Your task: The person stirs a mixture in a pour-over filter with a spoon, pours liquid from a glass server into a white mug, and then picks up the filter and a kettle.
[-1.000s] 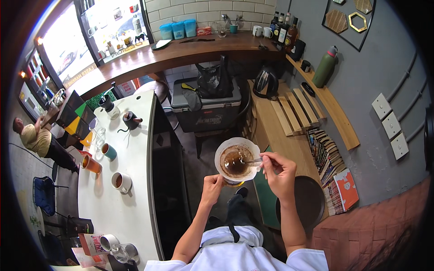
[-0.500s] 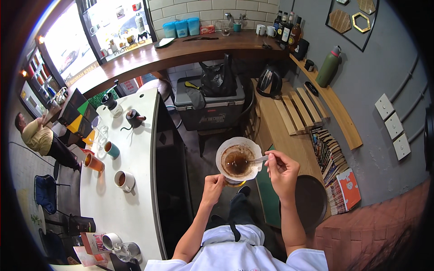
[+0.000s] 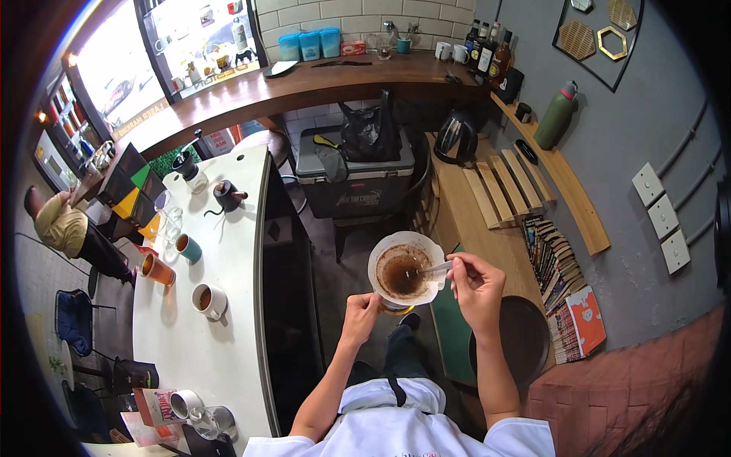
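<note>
A white paper filter (image 3: 383,255) in front of me holds dark brown coffee slurry (image 3: 402,274), with grounds clinging to its inner wall. The coffee dripper under it is mostly hidden; a yellow rim (image 3: 397,310) shows below. My left hand (image 3: 362,314) is closed at the near-left side of the dripper, its exact grip partly hidden. Between the thumb and fingers of my right hand (image 3: 477,286) is a spoon (image 3: 436,268), reaching in over the filter's right edge, its tip in the slurry.
On the white table (image 3: 244,335) to my left stand a white mug (image 3: 209,302), an amber glass (image 3: 157,270), a teal cup (image 3: 188,248) and a black gooseneck kettle (image 3: 228,196). A cooler (image 3: 354,179) stands ahead. A round dark tray (image 3: 518,339) leans right. Another person (image 3: 65,228) stands far left.
The spoon's tip has shifted slightly within the slurry, whose surface looks murkier with fewer bright reflections. Both hands keep nearly the same places.
</note>
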{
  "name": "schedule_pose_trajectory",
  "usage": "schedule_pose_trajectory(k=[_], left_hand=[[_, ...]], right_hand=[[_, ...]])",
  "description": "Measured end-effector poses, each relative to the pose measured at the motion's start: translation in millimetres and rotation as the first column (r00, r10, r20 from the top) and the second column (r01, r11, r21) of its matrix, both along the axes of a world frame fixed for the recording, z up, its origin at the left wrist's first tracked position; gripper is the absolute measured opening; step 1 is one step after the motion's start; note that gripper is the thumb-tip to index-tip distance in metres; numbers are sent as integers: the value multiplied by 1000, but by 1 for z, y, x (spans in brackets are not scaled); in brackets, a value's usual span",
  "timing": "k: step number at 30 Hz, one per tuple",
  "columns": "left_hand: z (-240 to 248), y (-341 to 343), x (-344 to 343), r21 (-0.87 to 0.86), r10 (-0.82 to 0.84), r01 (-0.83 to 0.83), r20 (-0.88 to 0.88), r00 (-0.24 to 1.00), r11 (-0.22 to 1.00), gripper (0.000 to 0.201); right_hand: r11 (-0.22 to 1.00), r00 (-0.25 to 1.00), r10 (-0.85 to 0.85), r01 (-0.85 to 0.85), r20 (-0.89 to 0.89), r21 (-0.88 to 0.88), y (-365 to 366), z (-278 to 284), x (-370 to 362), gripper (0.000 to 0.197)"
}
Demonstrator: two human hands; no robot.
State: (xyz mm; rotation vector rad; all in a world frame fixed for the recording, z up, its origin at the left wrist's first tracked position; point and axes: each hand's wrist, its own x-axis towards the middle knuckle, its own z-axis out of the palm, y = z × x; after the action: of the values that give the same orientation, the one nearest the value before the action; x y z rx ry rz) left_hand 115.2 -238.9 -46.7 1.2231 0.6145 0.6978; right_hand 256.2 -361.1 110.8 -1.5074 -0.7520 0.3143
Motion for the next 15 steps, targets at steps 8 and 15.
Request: schedule_pose_trajectory(k=[8, 15], left_hand=[[4, -3, 1, 12, -12, 12, 0, 1000, 1000, 44], [-2, -7, 3, 2, -8, 8, -7, 1000, 1000, 44]], right_hand=[[995, 991, 49, -37, -123, 95, -3, 3, 4, 13], [996, 991, 26, -15, -129, 88, -10, 3, 7, 13]])
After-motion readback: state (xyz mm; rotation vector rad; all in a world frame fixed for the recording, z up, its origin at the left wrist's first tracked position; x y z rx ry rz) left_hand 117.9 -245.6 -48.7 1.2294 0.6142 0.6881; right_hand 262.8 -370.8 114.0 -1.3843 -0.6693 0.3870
